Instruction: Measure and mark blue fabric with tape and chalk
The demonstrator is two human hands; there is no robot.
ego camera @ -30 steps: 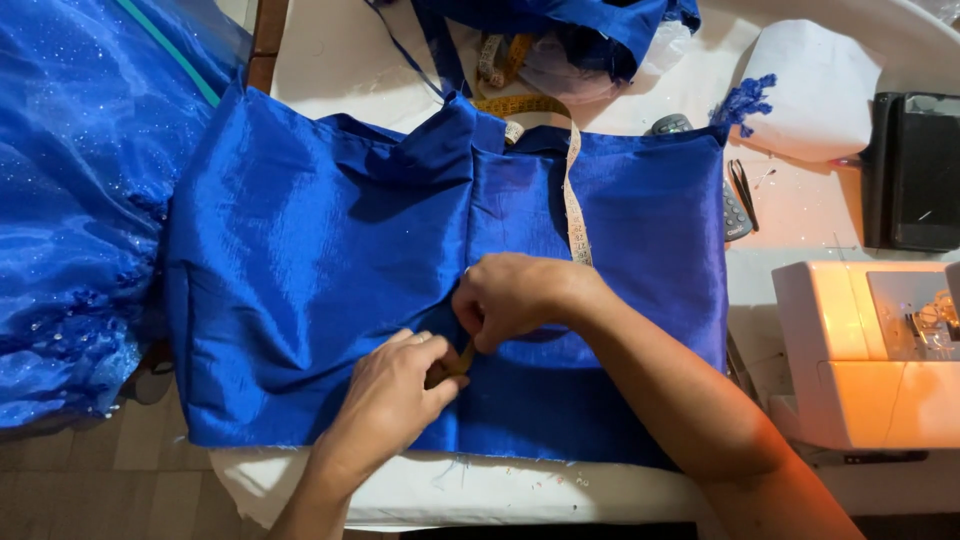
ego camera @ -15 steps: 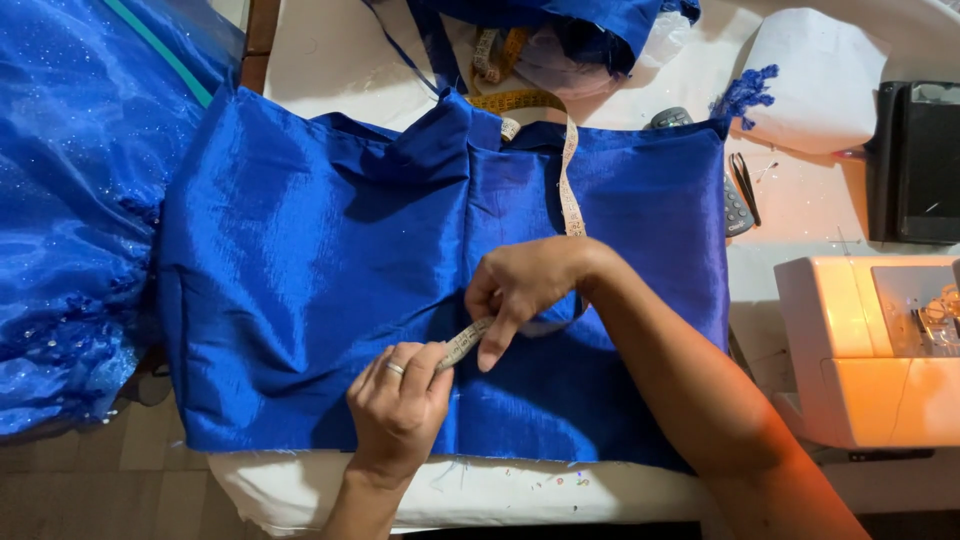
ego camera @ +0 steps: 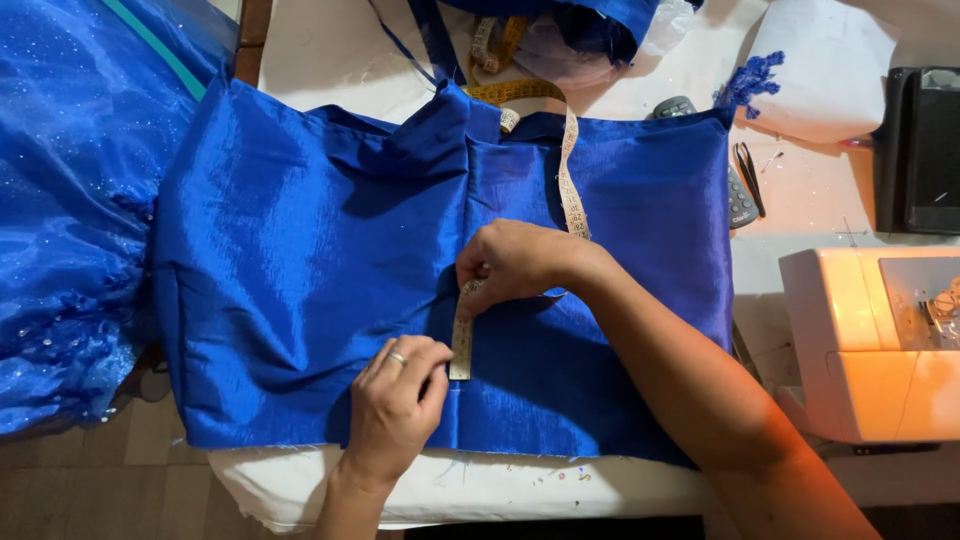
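Stretching a short run of tape measure [ego camera: 463, 335] down the blue fabric piece [ego camera: 320, 270], the right hand [ego camera: 515, 265] pinches the tape's upper part against the cloth while the left hand [ego camera: 397, 400], ring on one finger, pins the tape's end with fingertips, near the front edge of the table [ego camera: 480, 480]. The fabric lies flat across the middle of the table, the rest of the tape trailing up toward the back edge. My read: this slippery satin could creep under either hand, or the slack tape behind could tug the reading off; a wrinkle under the tape would skew it too. Around them: a sewing machine [ego camera: 880, 340] at the right edge, close by the right forearm, small black scissors [ego camera: 748, 175] and a grey remote-like gadget [ego camera: 738, 195] just past the cloth's right side, a black device [ego camera: 920, 150] at the back right corner, and a sparkly blue dress [ego camera: 70, 200] bunched off the left edge, crowding the fabric there
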